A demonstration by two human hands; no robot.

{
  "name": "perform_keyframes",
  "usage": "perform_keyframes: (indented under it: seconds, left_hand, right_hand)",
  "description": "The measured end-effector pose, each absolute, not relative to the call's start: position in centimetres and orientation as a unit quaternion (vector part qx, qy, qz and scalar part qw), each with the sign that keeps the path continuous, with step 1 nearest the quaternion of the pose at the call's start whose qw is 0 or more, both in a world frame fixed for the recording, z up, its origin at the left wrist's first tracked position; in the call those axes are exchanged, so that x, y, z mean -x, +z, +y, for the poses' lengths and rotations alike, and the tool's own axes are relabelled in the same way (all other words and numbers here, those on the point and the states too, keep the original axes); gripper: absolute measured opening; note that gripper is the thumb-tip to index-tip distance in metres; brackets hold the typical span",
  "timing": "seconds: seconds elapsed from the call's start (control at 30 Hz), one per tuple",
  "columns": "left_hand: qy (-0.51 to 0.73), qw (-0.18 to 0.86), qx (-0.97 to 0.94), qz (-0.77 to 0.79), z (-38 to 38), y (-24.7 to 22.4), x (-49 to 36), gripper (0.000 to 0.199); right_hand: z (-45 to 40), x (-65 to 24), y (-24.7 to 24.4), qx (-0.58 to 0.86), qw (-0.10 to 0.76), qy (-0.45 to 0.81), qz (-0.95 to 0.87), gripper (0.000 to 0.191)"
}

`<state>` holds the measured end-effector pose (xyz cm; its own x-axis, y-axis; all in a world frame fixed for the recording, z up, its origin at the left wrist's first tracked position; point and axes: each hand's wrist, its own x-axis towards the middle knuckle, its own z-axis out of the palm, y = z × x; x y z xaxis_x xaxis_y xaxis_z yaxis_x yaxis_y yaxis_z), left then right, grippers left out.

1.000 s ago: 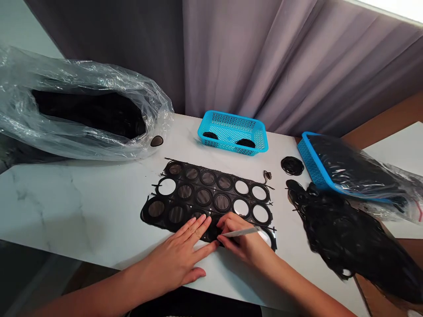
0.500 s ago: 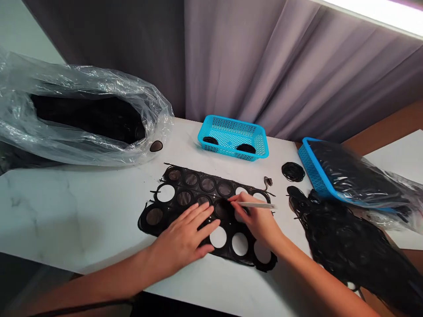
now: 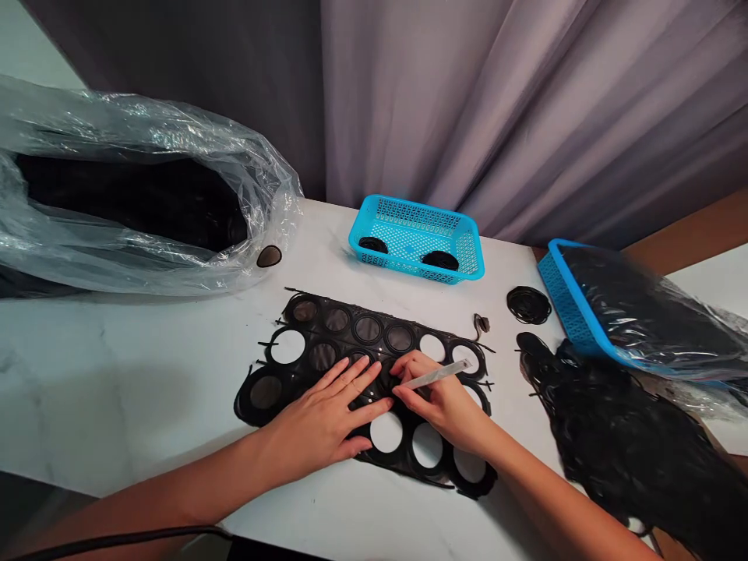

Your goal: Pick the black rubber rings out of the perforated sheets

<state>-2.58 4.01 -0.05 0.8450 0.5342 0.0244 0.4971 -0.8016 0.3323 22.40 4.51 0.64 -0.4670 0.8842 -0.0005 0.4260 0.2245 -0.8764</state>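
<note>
A black rubber-like sheet (image 3: pixel 327 388) with rows of round rings lies on the white table. Some circles are open and show white; others still hold a dark disc. My left hand (image 3: pixel 330 409) rests flat on the sheet, fingers spread. In my right hand (image 3: pixel 441 393) is a slim, light-coloured tool (image 3: pixel 438 375), pinched like a pen, perhaps a tweezer or a craft knife. Its working tip is hidden by my fingers, which touch the sheet near the middle row, close to my left fingertips.
Behind the sheet stands a blue basket (image 3: pixel 418 270) holding black rings. A clear plastic bag (image 3: pixel 146 265) of black material lies left, near a dark disc (image 3: pixel 269 255). At right are stacked rings (image 3: pixel 528 305), a bagged blue basket (image 3: pixel 576 300) and a black scrap pile (image 3: pixel 631 436).
My right hand has shifted slightly left and down along the circle beside my left fingers, and the tool has swung to a steeper slant. My left hand stays on the sheet. The view has moved a little.
</note>
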Motion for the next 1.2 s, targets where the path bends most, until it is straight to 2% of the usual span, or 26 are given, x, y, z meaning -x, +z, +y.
perform_keyframes:
  seconds: [0.33, 0.57, 0.7, 0.8, 0.9, 1.07, 1.2]
  left_hand:
    - [0.056, 0.156, -0.948, 0.273, 4.0, 0.0, 2.5, 0.061]
    - [0.054, 0.141, -0.951, 0.269, 3.9, -0.3, 2.7, 0.066]
    - [0.069, 0.140, -0.950, 0.269, 3.8, 0.1, 2.8, 0.062]
    - [0.079, 0.142, -0.950, 0.268, 4.5, 0.8, 2.3, 0.055]
    - [0.094, 0.128, -0.944, 0.290, 6.5, 1.0, 1.1, 0.049]
    - [0.083, 0.105, -0.946, 0.296, 9.3, -0.5, 0.1, 0.059]
    - [0.078, 0.114, -0.948, 0.288, 9.5, -1.0, 0.6, 0.060]
  right_hand:
    - [4.7, -22.3, 0.7, 0.447, 0.258, 0.408, -0.753, 0.022]
    - [2.8, -21.6, -0.3, 0.416, 0.243, 0.228, -0.846, 0.017]
    - [5.6, -24.8, 0.0, 0.539, 0.328, 0.173, -0.756, 0.014]
    - [8.5, -26.6, 0.8, 0.605, 0.337, 0.178, -0.700, 0.016]
    - [9.9, -25.9, 1.0, 0.568, 0.330, 0.211, -0.724, 0.014]
    - [10.1, -23.7, 0.4, 0.479, 0.278, 0.344, -0.758, 0.014]
    - [10.5, -23.8, 0.4, 0.457, 0.271, 0.394, -0.750, 0.021]
